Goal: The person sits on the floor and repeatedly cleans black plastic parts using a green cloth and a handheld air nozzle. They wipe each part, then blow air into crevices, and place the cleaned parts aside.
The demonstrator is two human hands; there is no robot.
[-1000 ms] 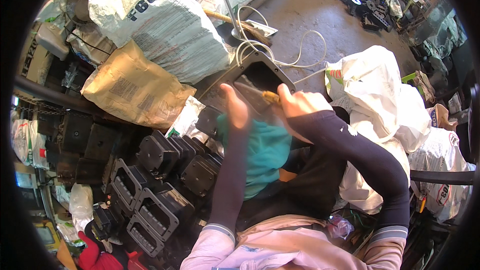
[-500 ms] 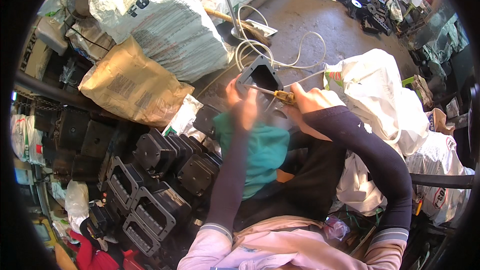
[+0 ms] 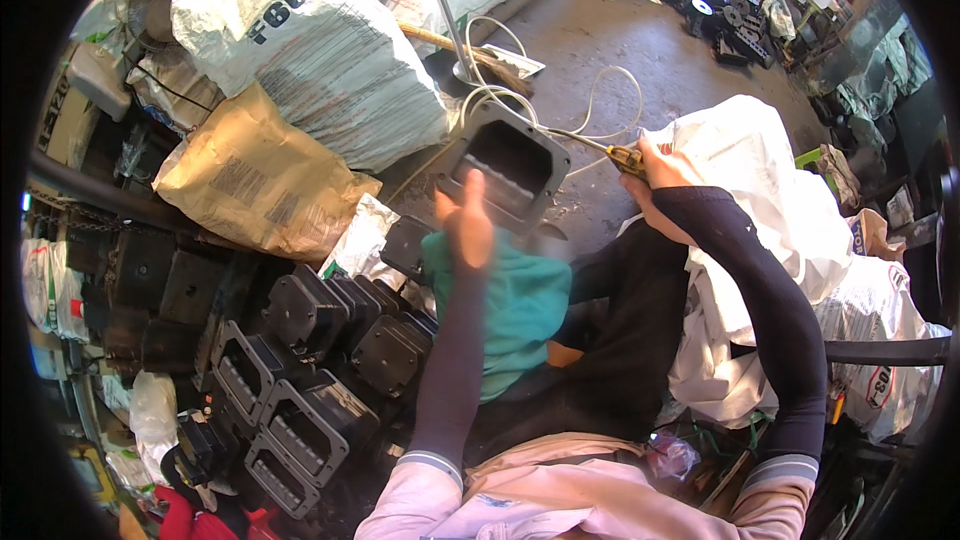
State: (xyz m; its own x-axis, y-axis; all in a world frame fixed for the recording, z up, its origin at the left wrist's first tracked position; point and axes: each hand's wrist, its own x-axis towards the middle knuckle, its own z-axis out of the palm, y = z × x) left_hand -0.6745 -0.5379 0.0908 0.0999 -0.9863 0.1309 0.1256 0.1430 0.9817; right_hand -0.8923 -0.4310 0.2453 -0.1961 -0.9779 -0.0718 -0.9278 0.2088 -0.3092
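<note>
My right hand [image 3: 662,168] grips a yellow-handled screwdriver [image 3: 626,156]. Its thin shaft reaches left to the upper right corner of a black rectangular metal housing [image 3: 503,168], which sits tilted with its hollow side facing me. My left hand [image 3: 466,222] is raised just below the housing, blurred, fingers apart and holding nothing. I cannot tell whether the housing rests on the concrete floor or hangs from the shaft. A teal cloth [image 3: 522,308] lies over my lap.
Several similar black housings [image 3: 300,380] are piled at the lower left. A brown sack [image 3: 250,180] and a large white sack [image 3: 320,60] lie behind them. White cable [image 3: 600,90] loops on the floor. White sacks [image 3: 770,200] crowd my right side.
The housing has moved away from my lap toward the floor ahead. My left hand let go of it and opened. My right hand swung right with the screwdriver.
</note>
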